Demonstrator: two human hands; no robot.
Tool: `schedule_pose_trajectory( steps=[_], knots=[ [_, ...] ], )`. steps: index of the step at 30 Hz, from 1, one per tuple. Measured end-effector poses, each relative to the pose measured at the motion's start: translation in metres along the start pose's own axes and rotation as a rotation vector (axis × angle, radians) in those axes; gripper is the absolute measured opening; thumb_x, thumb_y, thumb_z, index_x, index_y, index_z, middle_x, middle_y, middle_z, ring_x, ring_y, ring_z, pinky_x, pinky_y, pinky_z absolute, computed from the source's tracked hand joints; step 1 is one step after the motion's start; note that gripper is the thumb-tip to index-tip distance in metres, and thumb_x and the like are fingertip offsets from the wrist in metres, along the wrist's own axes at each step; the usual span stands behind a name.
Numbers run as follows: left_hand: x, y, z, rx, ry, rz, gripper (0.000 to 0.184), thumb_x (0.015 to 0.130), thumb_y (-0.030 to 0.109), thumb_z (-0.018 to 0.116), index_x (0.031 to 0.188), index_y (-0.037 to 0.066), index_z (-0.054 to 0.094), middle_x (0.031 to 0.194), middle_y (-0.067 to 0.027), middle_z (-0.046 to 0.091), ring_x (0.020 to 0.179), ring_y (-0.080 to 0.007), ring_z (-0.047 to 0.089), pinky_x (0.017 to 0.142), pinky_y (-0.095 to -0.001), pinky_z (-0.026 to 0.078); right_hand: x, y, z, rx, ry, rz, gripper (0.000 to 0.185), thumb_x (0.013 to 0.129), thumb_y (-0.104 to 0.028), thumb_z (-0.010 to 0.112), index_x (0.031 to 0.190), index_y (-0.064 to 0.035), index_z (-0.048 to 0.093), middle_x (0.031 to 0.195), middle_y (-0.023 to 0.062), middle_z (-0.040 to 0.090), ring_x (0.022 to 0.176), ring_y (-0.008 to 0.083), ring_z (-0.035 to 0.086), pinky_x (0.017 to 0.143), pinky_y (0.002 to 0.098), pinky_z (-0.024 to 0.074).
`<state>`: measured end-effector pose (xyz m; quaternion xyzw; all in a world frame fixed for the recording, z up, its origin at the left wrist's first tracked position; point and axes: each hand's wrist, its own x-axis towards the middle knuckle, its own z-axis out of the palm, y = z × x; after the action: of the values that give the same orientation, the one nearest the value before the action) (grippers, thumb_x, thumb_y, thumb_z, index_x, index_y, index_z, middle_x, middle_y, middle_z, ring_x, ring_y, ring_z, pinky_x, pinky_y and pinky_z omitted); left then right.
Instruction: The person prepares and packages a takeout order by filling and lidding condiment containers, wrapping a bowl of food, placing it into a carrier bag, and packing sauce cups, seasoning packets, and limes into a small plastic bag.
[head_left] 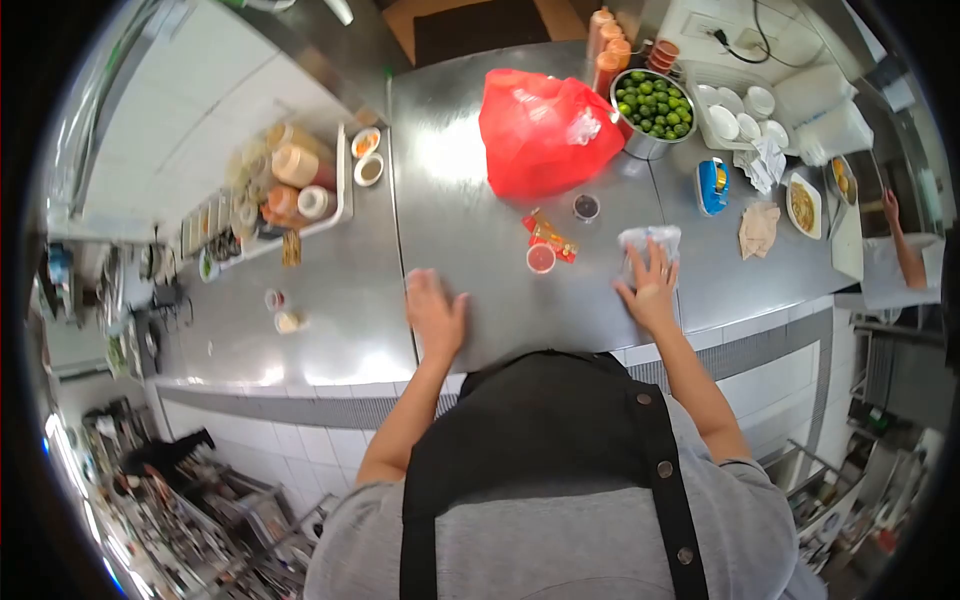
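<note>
My left hand (436,316) lies on the steel counter (500,320), its fingers stretched out and slightly blurred, with nothing in them. Spread fingers of my right hand (652,290) rest on a crumpled whitish bundle (668,238), which looks like clear plastic or a cloth; I cannot tell which. Between the hands and a bit farther off are a small cup of red sauce (541,259), red and yellow sachets (558,243) and a lidded cup of dark sauce (586,207). Behind these stands a full red plastic bag (545,135).
Beyond the red bag are a pot of limes (655,108) and sauce bottles (606,45). To the right are a blue tape dispenser (713,187), a brown napkin (759,230) and a food dish (803,206). A bottle tray (345,200) stands left. Another person's arm (905,245) shows far right.
</note>
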<state>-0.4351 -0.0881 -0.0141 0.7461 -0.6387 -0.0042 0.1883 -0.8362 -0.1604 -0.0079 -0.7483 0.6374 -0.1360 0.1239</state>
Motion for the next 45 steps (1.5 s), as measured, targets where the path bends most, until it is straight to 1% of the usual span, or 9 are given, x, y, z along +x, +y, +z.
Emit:
schedule_pose_trajectory(
  steps=[7, 16, 22, 26, 29, 34, 36, 41, 45],
  knots=[
    [0.043, 0.086, -0.009, -0.972, -0.163, -0.018, 0.069, 0.095, 0.018, 0.065, 0.153, 0.001, 0.032, 0.134, -0.0221, 0.060, 0.126, -0.0373, 0.054, 0.110, -0.0439, 0.036, 0.080, 0.004, -0.022, 0.024, 0.252, -0.140, 0.065, 0.089, -0.034, 0.071, 0.148, -0.0203, 0.048, 0.159, 0.0157, 0.030, 0.148, 0.0393, 0.026, 0.118, 0.0605, 0.0190],
    [0.020, -0.190, -0.049, 0.080, 0.534, -0.628, 0.083, 0.083, 0.015, 0.076, 0.148, -0.006, 0.029, 0.143, -0.0277, 0.039, 0.134, -0.0408, 0.037, 0.109, -0.0505, 0.038, 0.044, -0.108, -0.040, 0.329, 0.109, -0.479, 0.067, 0.080, -0.015, 0.079, 0.142, -0.0110, 0.052, 0.154, 0.0180, 0.038, 0.141, 0.0369, 0.036, 0.115, 0.0479, 0.0312],
    [0.038, -0.338, -0.089, 0.297, 0.122, -1.110, 0.119, 0.057, 0.056, 0.090, 0.138, -0.011, 0.035, 0.138, -0.0321, 0.046, 0.128, -0.0485, 0.045, 0.106, -0.0515, 0.042, 0.059, -0.150, -0.028, 0.353, -0.068, -0.498, 0.093, 0.065, -0.009, 0.088, 0.148, -0.0148, 0.046, 0.153, 0.0167, 0.039, 0.139, 0.0370, 0.040, 0.112, 0.0504, 0.0372],
    [0.038, -0.415, -0.068, 0.075, 0.020, -0.836, 0.085, 0.064, 0.058, 0.085, 0.119, -0.003, 0.065, 0.115, -0.0196, 0.069, 0.112, -0.0390, 0.065, 0.097, -0.0438, 0.052, 0.071, -0.164, -0.002, 0.205, -0.260, -0.471, 0.090, 0.068, -0.016, 0.088, 0.147, -0.0175, 0.045, 0.150, 0.0158, 0.043, 0.135, 0.0366, 0.045, 0.108, 0.0521, 0.0404],
    [0.045, -0.406, -0.045, 0.555, 0.046, -1.022, 0.053, 0.076, 0.043, 0.076, 0.112, 0.004, 0.069, 0.106, -0.0144, 0.071, 0.103, -0.0294, 0.070, 0.090, -0.0402, 0.056, 0.065, -0.174, 0.020, -0.154, -0.199, -0.499, 0.069, 0.079, -0.026, 0.076, 0.144, -0.0221, 0.050, 0.146, 0.0107, 0.047, 0.126, 0.0288, 0.052, 0.093, 0.0493, 0.0453],
    [0.049, -0.394, -0.070, -0.024, 0.254, -0.626, 0.057, 0.077, 0.042, 0.077, 0.112, -0.002, 0.068, 0.112, -0.0195, 0.069, 0.108, -0.0367, 0.067, 0.098, -0.0457, 0.050, 0.047, -0.154, 0.051, -0.233, -0.069, -0.593, 0.052, 0.090, -0.015, 0.055, 0.142, -0.0232, 0.052, 0.145, 0.0120, 0.047, 0.118, 0.0255, 0.056, 0.093, 0.0481, 0.0437],
    [0.074, -0.420, -0.090, 0.359, 0.000, -0.822, 0.057, 0.075, 0.036, 0.080, 0.115, -0.002, 0.065, 0.108, -0.0200, 0.070, 0.104, -0.0369, 0.068, 0.096, -0.0460, 0.051, 0.039, -0.145, 0.046, -0.242, -0.060, -0.623, 0.052, 0.091, -0.013, 0.052, 0.142, -0.0234, 0.051, 0.145, 0.0130, 0.047, 0.116, 0.0254, 0.058, 0.093, 0.0479, 0.0435],
    [0.093, -0.419, -0.132, 0.354, 0.292, -0.656, 0.056, 0.072, 0.023, 0.081, 0.115, -0.003, 0.059, 0.101, -0.0232, 0.070, 0.096, -0.0378, 0.069, 0.087, -0.0473, 0.054, 0.025, -0.133, 0.043, -0.180, -0.108, -0.616, 0.056, 0.092, -0.013, 0.052, 0.146, -0.0255, 0.046, 0.145, 0.0143, 0.047, 0.117, 0.0266, 0.058, 0.099, 0.0514, 0.0419],
    [0.110, -0.445, -0.125, 0.009, -0.023, -0.643, 0.052, 0.068, 0.013, 0.078, 0.112, -0.006, 0.058, 0.101, -0.0235, 0.069, 0.092, -0.0381, 0.069, 0.084, -0.0461, 0.055, 0.016, -0.122, 0.027, -0.199, -0.166, -0.606, 0.057, 0.094, -0.013, 0.048, 0.150, -0.0271, 0.042, 0.149, 0.0121, 0.044, 0.124, 0.0315, 0.055, 0.108, 0.0592, 0.0354]
  ],
)
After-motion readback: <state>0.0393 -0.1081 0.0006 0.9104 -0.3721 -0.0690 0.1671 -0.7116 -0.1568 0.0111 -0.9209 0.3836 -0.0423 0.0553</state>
